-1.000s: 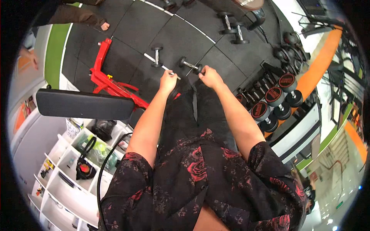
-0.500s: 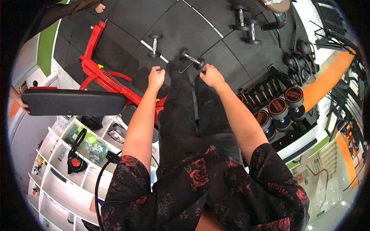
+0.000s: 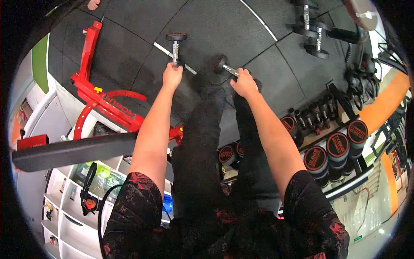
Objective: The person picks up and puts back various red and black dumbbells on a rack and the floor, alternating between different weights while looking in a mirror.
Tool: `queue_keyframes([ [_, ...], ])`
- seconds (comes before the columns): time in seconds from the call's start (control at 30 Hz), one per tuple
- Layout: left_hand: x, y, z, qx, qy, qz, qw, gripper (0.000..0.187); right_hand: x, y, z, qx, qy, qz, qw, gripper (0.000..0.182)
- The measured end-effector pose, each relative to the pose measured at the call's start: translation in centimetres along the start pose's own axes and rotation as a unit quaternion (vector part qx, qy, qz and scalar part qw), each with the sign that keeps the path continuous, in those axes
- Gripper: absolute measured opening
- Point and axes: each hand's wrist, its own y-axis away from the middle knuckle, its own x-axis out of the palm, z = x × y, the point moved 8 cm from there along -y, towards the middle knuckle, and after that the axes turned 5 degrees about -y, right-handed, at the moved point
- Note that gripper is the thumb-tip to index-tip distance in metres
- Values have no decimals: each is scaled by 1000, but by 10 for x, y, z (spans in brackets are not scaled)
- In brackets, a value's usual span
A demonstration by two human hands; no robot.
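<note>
Two DBs, one per hand: L DB [image 3: 175, 48] at L hand [image 3: 172, 75], R DB [image 3: 227, 67] at R hand [image 3: 245, 83]

L hand is overlapping near end of L DB; far head + most of handle are showing. Fingers are curling over near end; can't tell if clamped or just above. DB is pointing away from person, w/ white strip [image 3: 189, 69] running behind it on black floor [image 3: 207, 23].

R hand is covering near end of R DB, far head angling up-left, part of handle showing. Fingers are bending toward handle; grip hidden, can't tell if clamped. Also can't tell if R DB is fully resting on floor.

Dark-trousered legs [image 3: 196, 146] are showing below, btwn forearms. Red frame [image 3: 89, 49] w/ black pad [image 3: 77, 150] is standing to L; DB rack [image 3: 338, 190] is holding more DBs w/ orange-lettered ends to R. Two spare DBs [image 3: 306, 17] are lying far R on floor.
</note>
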Motion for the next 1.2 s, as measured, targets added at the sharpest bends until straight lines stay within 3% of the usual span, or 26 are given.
queue_keyframes([
  [0.13, 45, -69, 31, -5, -9, 19, 1000, 54, 47, -62, -15, 10, 3, -11, 1000, 54],
  [0.2, 43, -91, 36, 30, -111, -99, 988, 63, 64, -88, -22, 27, 38, -8, 999, 55],
  [0.33, 58, -134, 56, 21, -36, -93, 995, 73, 94, -119, -39, 64, 67, 20, 996, 57],
  [0.37, 71, -152, 65, 48, 25, -52, 997, 71, 101, -126, -44, 65, 67, 32, 995, 57],
  [0.4, 71, -155, 56, 61, -25, -35, 997, 68, 107, -128, -50, 71, 69, 34, 995, 57],
  [0.6, 94, -196, 69, 11, 16, -8, 1000, 48, 127, -157, -71, 67, 40, 46, 996, 57],
  [0.67, 100, -188, 67, -55, 174, 50, 982, 41, 137, -165, -72, 34, -19, 94, 995, 45],
  [0.7, 102, -191, 70, -52, 185, 46, 980, 37, 133, -167, -68, 29, -45, 65, 996, 35],
  [0.77, 103, -199, 73, -41, 156, 46, 986, 35, 133, -169, -66, 45, -23, 78, 996, 36],
  [1.0, 106, -125, 49, -82, 151, 86, 981, 37, 107, -137, -63, 45, -55, 33, 997, 34],
  [1.07, 116, -116, 59, -1, 60, 3, 998, 28, 84, -117, -54, 39, -130, 11, 991, 34],
  [1.2, 92, 1, -38, 3, 140, 85, 987, 27, 15, -42, -36, 15, -240, -73, 968, 41],
])
